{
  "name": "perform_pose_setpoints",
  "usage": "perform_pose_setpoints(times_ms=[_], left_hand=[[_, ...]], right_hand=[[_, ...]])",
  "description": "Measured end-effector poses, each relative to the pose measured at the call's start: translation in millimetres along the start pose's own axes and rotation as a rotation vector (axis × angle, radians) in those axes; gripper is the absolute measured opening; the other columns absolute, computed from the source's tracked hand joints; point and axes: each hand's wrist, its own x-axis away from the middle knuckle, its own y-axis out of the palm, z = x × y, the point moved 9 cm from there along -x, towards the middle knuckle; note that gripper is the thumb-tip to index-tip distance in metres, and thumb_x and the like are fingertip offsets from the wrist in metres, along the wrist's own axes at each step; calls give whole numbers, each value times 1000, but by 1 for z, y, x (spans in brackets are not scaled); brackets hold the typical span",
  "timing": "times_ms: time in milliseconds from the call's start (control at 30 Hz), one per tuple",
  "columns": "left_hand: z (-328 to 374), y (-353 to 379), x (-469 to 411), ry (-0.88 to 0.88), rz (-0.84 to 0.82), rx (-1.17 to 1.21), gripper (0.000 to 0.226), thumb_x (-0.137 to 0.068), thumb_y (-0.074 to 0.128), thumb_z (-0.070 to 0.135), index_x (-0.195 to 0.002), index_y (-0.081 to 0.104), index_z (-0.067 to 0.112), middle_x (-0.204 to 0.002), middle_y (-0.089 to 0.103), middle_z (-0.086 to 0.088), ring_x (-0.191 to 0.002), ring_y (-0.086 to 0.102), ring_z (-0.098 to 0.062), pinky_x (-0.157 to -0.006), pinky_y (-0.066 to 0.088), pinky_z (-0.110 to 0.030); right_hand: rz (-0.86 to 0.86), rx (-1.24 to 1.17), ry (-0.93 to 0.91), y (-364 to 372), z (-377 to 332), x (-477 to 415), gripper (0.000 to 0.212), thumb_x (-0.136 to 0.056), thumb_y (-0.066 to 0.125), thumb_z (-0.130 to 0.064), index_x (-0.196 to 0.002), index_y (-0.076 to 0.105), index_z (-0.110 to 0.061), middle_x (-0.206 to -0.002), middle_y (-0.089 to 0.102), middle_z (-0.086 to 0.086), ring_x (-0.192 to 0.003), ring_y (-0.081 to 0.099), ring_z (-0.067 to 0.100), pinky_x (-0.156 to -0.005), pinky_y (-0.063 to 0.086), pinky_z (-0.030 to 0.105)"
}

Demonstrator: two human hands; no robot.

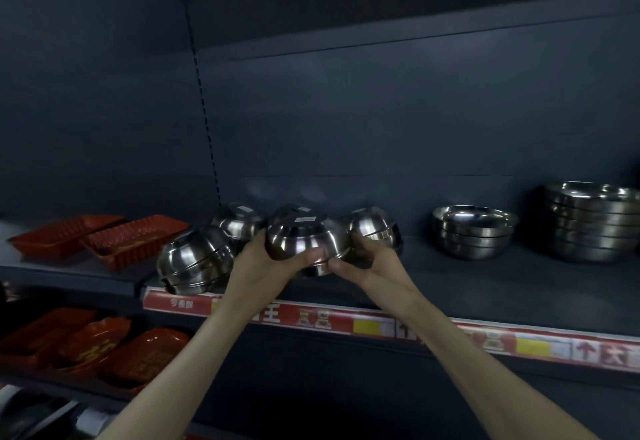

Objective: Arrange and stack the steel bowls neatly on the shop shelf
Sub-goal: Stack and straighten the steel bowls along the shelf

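head view: both hands [263,259] around upturned bowl [304,239]

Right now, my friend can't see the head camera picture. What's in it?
A left hand and right hand grip upside-down steel bowls at the front of a dark shop shelf. More upside-down bowl stacks sit around them, upright bowl stacks to the right, red trays left.

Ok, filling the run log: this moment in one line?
left hand, right hand: gripping inverted bowls | place: at shelf front
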Motion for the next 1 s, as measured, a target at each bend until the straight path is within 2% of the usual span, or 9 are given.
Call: perform_pose_setpoints(times_ms=[167,267,400,500,600,733,833,900,1000], left_hand=[[32,17,-8,70,-7,45,66,-73,86,67,-127,67,34,-108,76,21,-101,67,7,-90,52,-17],[46,30,-13,75,-32,66,94,-61,80,87,-135,66,32,-119,76,16,-114,69,-6,-106,54,-35],[75,57,-4,108,-83,139,54,-75,84,65,-121,69,40,-105,78,21,-96,70,8,-86,49,-19],[96,80,3,149,-128,177,57,-76,82,68,-124,70,39,-107,78,25,-99,71,7,-88,50,-21],[117,103,9,170,-177,218,56,-78,82,67,-125,70,39,-105,79,21,-102,73,1,-88,51,-24],[147,127,18,242,-229,260,46,-84,82,61,-124,71,41,-111,79,23,-106,72,3,-101,54,-32],[168,141,25,291,-260,299,45,-86,81,60,-126,71,41,-114,79,21,-111,72,-1,-109,53,-42],[175,149,29,307,-279,330,44,-87,80,58,-126,71,40,-113,80,18,-110,73,-3,-109,54,-44],[182,159,39,320,-311,394,46,-87,78,54,-129,71,37,-114,80,15,-109,73,-4,-109,54,-43]], right_hand=[[34,52,-19,-45,-16,20,28,-93,83,-31,-120,77,-27,-112,69,-4,-111,67,11,-104,49,23],[100,111,-29,-77,-22,33,43,-89,84,-44,-128,74,-29,-122,61,5,-115,64,12,-108,48,26],[163,214,-77,-112,-38,54,32,-93,80,-45,-123,72,-42,-120,68,-6,-119,60,7,-106,47,28],[235,241,-48,-138,-43,72,56,-83,78,-65,-133,66,-41,-129,62,-4,-120,63,9,-111,51,39],[262,254,-22,-162,-48,92,34,-89,80,-52,-120,67,-53,-127,59,-7,-113,62,-2,-111,50,32],[352,238,0,-198,-51,118,70,-84,84,-46,-147,55,-38,-134,56,-7,-115,61,-5,-102,48,16],[370,230,-18,-213,-54,133,68,-85,85,-38,-147,56,-33,-134,58,-3,-110,63,-6,-92,48,8],[392,242,-37,-224,-57,141,73,-82,87,-46,-147,55,-35,-136,57,-8,-113,62,-8,-96,49,11],[393,271,-29,-237,-57,148,96,-71,87,-68,-153,50,-36,-142,60,-12,-126,61,-1,-113,49,31]])
